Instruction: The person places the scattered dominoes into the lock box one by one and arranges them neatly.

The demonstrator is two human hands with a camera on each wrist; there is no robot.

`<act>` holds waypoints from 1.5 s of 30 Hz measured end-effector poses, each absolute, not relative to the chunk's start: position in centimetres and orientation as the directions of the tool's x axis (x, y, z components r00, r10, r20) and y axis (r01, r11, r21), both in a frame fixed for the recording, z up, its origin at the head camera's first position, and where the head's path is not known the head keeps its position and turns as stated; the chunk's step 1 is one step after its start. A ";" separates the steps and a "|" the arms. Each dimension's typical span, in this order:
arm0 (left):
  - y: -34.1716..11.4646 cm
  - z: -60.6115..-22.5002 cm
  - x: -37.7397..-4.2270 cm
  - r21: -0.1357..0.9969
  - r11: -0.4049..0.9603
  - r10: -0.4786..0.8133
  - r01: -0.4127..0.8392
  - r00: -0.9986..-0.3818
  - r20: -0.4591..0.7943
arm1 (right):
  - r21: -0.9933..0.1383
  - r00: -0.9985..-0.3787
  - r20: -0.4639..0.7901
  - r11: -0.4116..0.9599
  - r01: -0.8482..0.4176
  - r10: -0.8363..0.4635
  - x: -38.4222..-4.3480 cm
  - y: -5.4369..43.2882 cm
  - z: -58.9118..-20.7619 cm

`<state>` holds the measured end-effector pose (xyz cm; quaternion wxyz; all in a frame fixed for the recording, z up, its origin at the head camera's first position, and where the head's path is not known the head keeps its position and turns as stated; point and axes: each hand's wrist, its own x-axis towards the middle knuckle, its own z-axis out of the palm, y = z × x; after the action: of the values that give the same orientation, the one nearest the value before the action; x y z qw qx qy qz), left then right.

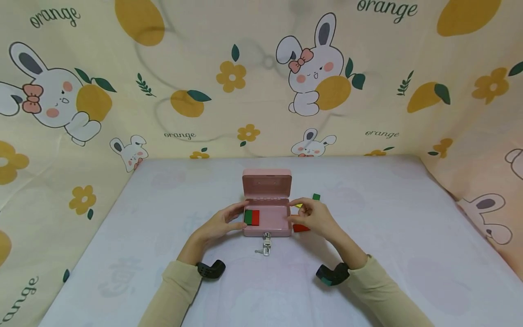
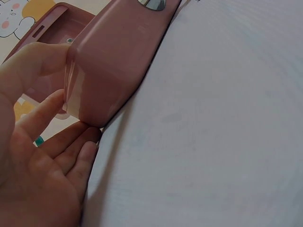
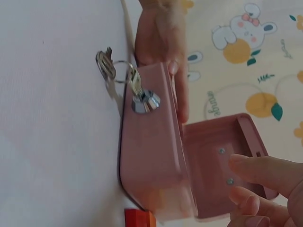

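A pink metal cash box (image 1: pixel 267 233) stands on the table with its lid (image 1: pixel 267 185) raised. Inside, at its left end, a green block (image 1: pixel 248 218) and a red block (image 1: pixel 255 218) lie side by side. My left hand (image 1: pixel 220 222) touches the box's left end with thumb and fairly straight fingers. Over the right end hovers my right hand (image 1: pixel 318 219), its thumb and fingers apart and nothing between them. Keys (image 3: pixel 106 66) on a ring hang from the front lock (image 3: pixel 146 102), one key in it.
Right of the box, partly behind my right hand, lie a red block (image 1: pixel 301 228), a yellow block (image 1: pixel 299 205) and a green block (image 1: pixel 316 196). A white cloth covers the table (image 1: pixel 122 272). A printed curtain (image 1: pixel 261 81) hangs behind and along both sides.
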<state>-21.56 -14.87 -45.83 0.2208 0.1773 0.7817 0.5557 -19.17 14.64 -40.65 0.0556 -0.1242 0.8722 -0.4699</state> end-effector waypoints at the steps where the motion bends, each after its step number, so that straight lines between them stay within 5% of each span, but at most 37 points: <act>1: -14.9 -45.9 -21.6 0.947 0.320 0.525 0.038 -0.839 -0.144 | -0.832 -0.963 0.023 0.530 -0.167 -0.268 -19.2 14.8 -40.7; 45: -15.0 -45.6 -21.4 0.943 0.332 0.512 0.018 -0.843 -0.164 | -0.771 -0.987 -0.105 0.637 0.005 -0.120 -23.4 20.1 -42.4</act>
<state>-21.43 -14.98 -45.62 0.2234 0.1689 0.7850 0.5526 -23.42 20.06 -42.38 0.0732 -0.0318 0.9018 -0.4247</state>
